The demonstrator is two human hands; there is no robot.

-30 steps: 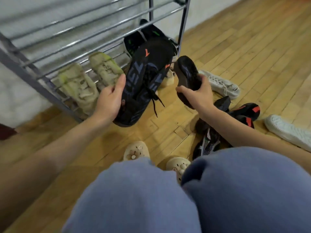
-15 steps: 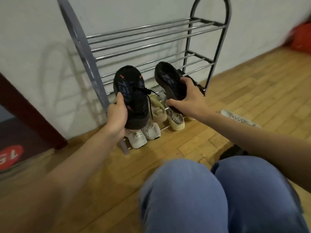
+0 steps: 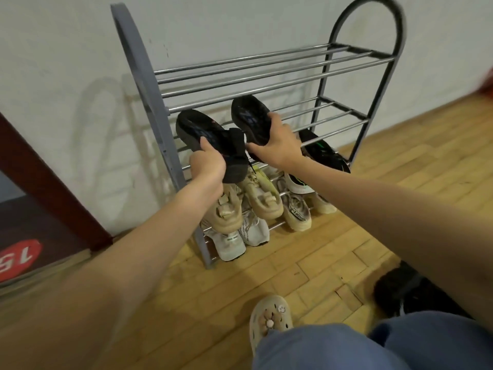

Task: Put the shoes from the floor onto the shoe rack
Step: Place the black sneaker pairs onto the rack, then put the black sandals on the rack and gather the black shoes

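Note:
A grey metal shoe rack (image 3: 266,86) with bar shelves stands against the white wall. My left hand (image 3: 206,164) grips the heel of a black sneaker (image 3: 202,132), its toe pointing at the left of the second shelf. My right hand (image 3: 277,145) holds the matching black sneaker (image 3: 250,116) just to the right, toe over the same shelf's bars. Both shoes are lifted off the floor. Beige sneakers (image 3: 264,198), white sneakers (image 3: 232,244) and a black-and-green pair (image 3: 322,153) sit on the lower shelves.
A dark shoe (image 3: 400,289) lies on the wooden floor at the right, near my knee. My foot in a cream clog (image 3: 269,316) rests on the floor. A dark red door frame (image 3: 53,188) runs along the left. The rack's top shelf holds no shoes.
Both hands rose from floor level and carried the two black sneakers up to the rack's second shelf; the view lifted from the floor shoes toward the rack.

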